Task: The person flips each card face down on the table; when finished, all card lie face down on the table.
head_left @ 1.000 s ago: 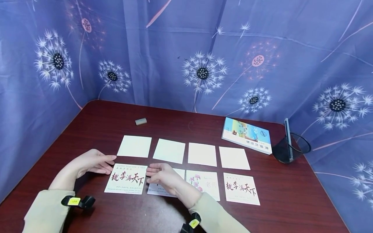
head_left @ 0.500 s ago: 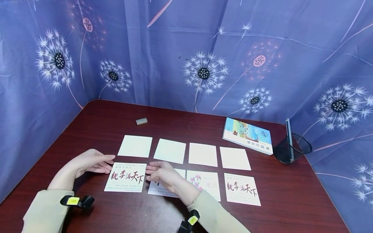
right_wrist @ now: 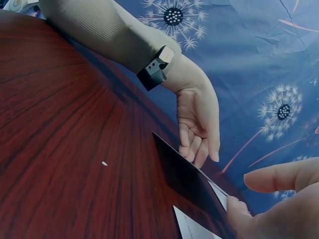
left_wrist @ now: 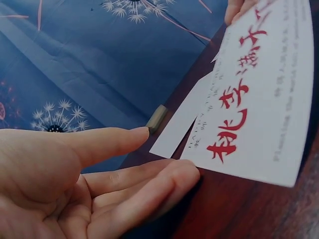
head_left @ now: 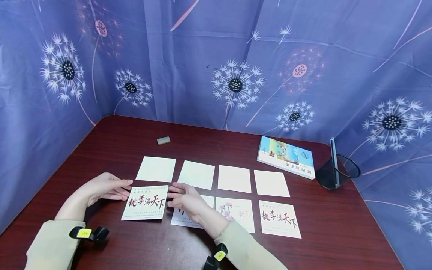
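Head view: tabletop (head_left: 141, 245) stretches before a lettered card (head_left: 145, 203), hands (head_left: 105, 188) (head_left: 189, 202) at side edges.

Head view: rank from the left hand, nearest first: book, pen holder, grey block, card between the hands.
1. Card, just right of the left hand
2. Grey block, back left
3. Book, back right
4. Pen holder, right of the book

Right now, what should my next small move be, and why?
Perhaps lower the white square card with red characters flat onto the dark red wood-grain table: it looks raised between your left hand and right hand, whereas the blank white square cards beyond lie flat.
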Tool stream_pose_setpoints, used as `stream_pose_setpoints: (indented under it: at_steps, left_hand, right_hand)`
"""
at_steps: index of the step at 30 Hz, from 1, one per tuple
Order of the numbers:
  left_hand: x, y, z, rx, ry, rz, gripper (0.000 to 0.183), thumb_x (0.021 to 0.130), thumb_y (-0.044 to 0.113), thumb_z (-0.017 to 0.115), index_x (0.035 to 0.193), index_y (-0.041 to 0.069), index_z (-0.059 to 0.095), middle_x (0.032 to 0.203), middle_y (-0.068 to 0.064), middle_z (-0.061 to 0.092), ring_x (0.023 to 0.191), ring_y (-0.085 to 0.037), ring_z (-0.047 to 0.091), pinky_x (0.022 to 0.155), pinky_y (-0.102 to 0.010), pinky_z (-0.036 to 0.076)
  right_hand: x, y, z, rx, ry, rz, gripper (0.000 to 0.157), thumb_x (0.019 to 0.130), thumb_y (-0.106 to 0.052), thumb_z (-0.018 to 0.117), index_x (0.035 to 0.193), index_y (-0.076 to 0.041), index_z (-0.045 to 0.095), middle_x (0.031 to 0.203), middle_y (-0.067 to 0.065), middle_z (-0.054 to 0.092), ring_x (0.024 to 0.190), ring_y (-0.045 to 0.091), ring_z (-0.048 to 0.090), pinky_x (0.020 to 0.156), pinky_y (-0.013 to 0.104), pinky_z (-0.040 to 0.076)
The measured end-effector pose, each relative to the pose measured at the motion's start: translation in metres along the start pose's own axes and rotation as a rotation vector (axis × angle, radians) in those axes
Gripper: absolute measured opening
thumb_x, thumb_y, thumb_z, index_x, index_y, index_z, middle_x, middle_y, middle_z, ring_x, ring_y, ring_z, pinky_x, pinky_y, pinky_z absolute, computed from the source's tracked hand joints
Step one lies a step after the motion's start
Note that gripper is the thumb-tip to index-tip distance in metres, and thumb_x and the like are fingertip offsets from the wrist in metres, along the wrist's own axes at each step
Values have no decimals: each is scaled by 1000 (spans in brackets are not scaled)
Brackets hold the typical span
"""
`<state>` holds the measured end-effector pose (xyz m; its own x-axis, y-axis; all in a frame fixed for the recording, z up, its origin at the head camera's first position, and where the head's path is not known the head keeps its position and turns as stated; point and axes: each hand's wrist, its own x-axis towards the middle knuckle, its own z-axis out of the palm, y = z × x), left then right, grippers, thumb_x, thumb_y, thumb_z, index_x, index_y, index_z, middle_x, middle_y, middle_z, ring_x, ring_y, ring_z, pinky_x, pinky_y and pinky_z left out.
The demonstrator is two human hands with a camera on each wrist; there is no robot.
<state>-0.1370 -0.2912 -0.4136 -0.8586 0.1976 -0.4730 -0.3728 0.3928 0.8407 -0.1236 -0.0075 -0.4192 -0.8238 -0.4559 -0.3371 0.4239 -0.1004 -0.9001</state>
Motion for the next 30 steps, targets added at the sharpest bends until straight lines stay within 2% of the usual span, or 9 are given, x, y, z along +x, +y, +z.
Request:
stream_pose_setpoints:
  at_steps: [5, 9, 18, 25, 30]
  left_hand:
    - [0, 0, 1, -9, 4, -3, 46, 97, 21, 58, 115, -21, 59, 87, -10, 75, 73, -12, 73, 70, -24, 60]
    - [1, 0, 2, -18, 5, -4, 46, 97, 21, 59, 115, -21, 59, 86, -10, 75, 73, -12, 73, 70, -24, 60]
    - [4, -2, 2, -19, 2, 1, 45, 97, 21, 59, 114, -21, 60, 86, -10, 75, 73, -11, 72, 70, -23, 60]
    - [4, -2, 3, -16, -1, 3, 44, 97, 21, 59, 113, -20, 60, 85, -10, 75, 73, -12, 72, 70, -23, 60]
    - [4, -1, 5, -27, -2, 8, 44, 96, 20, 60, 114, -20, 60, 85, -10, 75, 73, -11, 72, 70, -23, 60]
  right_hand:
    - [5, 3, 7, 27, 17, -44, 60, 75, 19, 55, 134, 14, 43, 129, 25, 54, 106, 22, 62, 88, 26, 56]
    - [8, 4, 11, 52, 22, -48, 55, 76, 20, 56, 129, 14, 46, 119, 21, 58, 91, 16, 61, 80, 22, 56]
    - [9, 4, 14, 104, 21, -27, 50, 80, 18, 56, 129, 15, 47, 115, 20, 59, 87, 14, 62, 84, 23, 57]
    - [10, 7, 15, 82, 8, -20, 48, 81, 15, 57, 129, 13, 51, 102, 11, 64, 80, 9, 63, 87, 26, 57]
    - [10, 7, 16, 78, 4, -22, 45, 82, 14, 57, 126, 13, 53, 99, 11, 67, 78, 8, 64, 88, 30, 58]
